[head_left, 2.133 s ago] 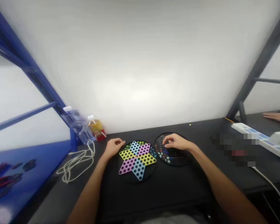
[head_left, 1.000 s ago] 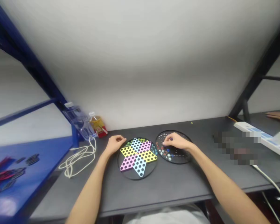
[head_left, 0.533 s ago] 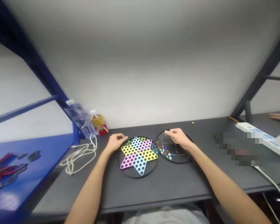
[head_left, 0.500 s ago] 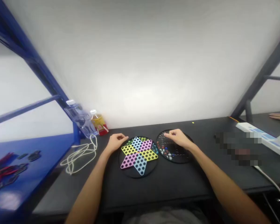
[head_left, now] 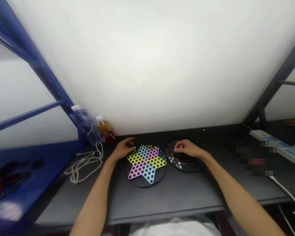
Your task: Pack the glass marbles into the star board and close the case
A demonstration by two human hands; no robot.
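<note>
A round black board with a star of yellow, pink and blue holed triangles (head_left: 146, 161) lies on the dark desk (head_left: 177, 193). My left hand (head_left: 124, 149) rests at its far left rim, fingers curled against the edge. Right of it sits a round black tray (head_left: 186, 165) holding several coloured marbles (head_left: 173, 160). My right hand (head_left: 186, 149) hovers over the tray's far part, fingers bent down among the marbles; whether they hold one is hidden.
Two bottles (head_left: 102, 128) stand at the wall left of the board, with a coiled white cable (head_left: 85, 162) beside them. A blue shelf frame (head_left: 27, 154) is at left. A white power strip (head_left: 277, 147) and cable lie at right.
My right hand has shifted slightly back toward the marbles in the tray. My left hand stays at the board's rim. The view has wobbled a little.
</note>
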